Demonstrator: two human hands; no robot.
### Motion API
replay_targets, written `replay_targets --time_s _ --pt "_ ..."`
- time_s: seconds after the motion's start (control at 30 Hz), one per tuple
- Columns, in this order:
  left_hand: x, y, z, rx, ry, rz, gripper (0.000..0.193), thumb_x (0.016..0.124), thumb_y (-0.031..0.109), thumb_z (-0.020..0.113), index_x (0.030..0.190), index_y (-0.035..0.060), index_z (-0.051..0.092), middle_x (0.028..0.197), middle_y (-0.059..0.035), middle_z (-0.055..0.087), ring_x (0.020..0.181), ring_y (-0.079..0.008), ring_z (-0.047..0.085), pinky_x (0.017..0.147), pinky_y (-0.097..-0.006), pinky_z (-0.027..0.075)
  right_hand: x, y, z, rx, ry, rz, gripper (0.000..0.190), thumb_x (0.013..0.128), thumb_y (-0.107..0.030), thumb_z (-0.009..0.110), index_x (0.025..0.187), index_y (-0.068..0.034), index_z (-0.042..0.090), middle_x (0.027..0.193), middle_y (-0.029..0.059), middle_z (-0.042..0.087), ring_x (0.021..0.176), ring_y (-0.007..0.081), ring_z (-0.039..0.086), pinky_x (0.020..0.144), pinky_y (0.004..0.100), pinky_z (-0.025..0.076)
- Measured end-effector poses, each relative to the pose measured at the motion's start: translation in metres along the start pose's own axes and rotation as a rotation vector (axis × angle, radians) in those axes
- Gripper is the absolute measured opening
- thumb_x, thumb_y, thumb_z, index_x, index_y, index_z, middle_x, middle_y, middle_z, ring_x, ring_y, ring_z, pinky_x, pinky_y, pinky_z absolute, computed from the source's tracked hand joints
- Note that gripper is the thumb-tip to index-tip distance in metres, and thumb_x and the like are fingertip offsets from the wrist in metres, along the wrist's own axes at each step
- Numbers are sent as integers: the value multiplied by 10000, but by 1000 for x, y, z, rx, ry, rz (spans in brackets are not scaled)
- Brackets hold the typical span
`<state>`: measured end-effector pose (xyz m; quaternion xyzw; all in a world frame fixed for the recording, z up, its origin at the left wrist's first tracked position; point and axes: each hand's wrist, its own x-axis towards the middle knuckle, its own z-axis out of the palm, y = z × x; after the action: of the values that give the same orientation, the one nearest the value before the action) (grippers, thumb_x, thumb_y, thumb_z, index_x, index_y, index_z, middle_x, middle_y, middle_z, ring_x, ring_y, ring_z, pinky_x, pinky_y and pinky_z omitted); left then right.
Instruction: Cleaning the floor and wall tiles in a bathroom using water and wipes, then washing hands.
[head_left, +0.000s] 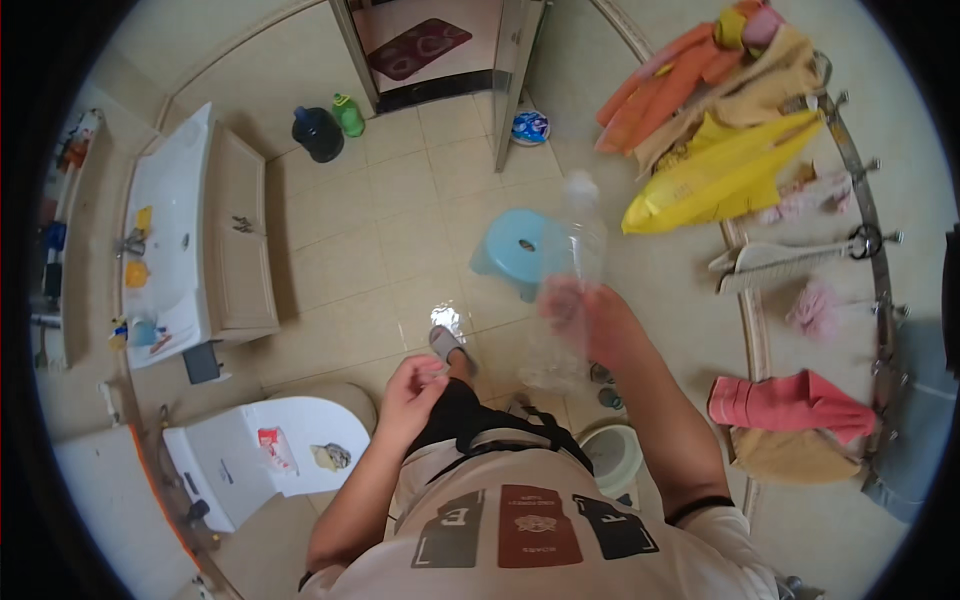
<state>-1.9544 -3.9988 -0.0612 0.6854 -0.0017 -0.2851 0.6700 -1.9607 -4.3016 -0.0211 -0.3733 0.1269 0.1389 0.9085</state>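
My right hand (606, 322) grips a large clear plastic bottle (585, 244) around its middle. The bottle is held in the air, neck away from me, in front of the blue stool, and it is blurred. A whitish top shows at its neck; whether that is a cap I cannot make out. My left hand (411, 399) is raised over my left thigh with the fingers loosely curled and the thumb near them. Whether something small sits between those fingertips is not visible.
A blue plastic stool (517, 244) stands on the tiled floor. A toilet (300, 420) with items on its lid is on my left, beyond it a washbasin cabinet (238, 240). A pale bucket (615, 454) stands by my right leg. Towels (795, 405) and a yellow bag (720, 176) hang at right.
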Motion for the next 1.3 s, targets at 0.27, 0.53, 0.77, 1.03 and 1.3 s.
replay_targets --time_s 0.27,0.53,0.77,1.03,1.3 --pt "95 48 -119 -134 121 -9 218 815 -19 566 1021 5 500 895 -22 543 752 -65 502 683 -202 420 181 -16 70 161 -150 224 605 780 -503 581 1151 -30 514 1010 80 590 891 198 563 744 326 448" --pt "186 133 -213 -132 115 126 354 776 5 621 1097 49 479 998 -41 551 888 -120 547 766 -246 451 322 -18 123 -181 -273 306 611 712 -297 716 1191 -12 468 1037 92 579 948 222 569 822 323 446" --pt "279 199 -282 64 316 363 687 598 198 808 1166 56 449 1110 -83 527 1006 -199 516 849 -347 417 470 -4 215 -1339 -568 -59 702 569 -346 795 1130 -34 511 1027 123 568 946 250 549 834 365 427" --pt "307 238 -402 276 787 328 671 545 224 829 1101 21 514 1082 -128 528 1008 -256 523 868 -360 418 642 23 357 -1351 -1049 -45 683 572 -321 775 1122 -26 498 1057 176 545 996 314 522 861 381 405" --pt "333 221 -568 218 1015 312 609 652 226 778 1136 11 476 1097 -133 528 1018 -229 520 797 -309 461 786 106 441 -1327 -773 -43 678 586 -253 772 1138 -25 450 1031 173 552 952 298 559 798 379 448"
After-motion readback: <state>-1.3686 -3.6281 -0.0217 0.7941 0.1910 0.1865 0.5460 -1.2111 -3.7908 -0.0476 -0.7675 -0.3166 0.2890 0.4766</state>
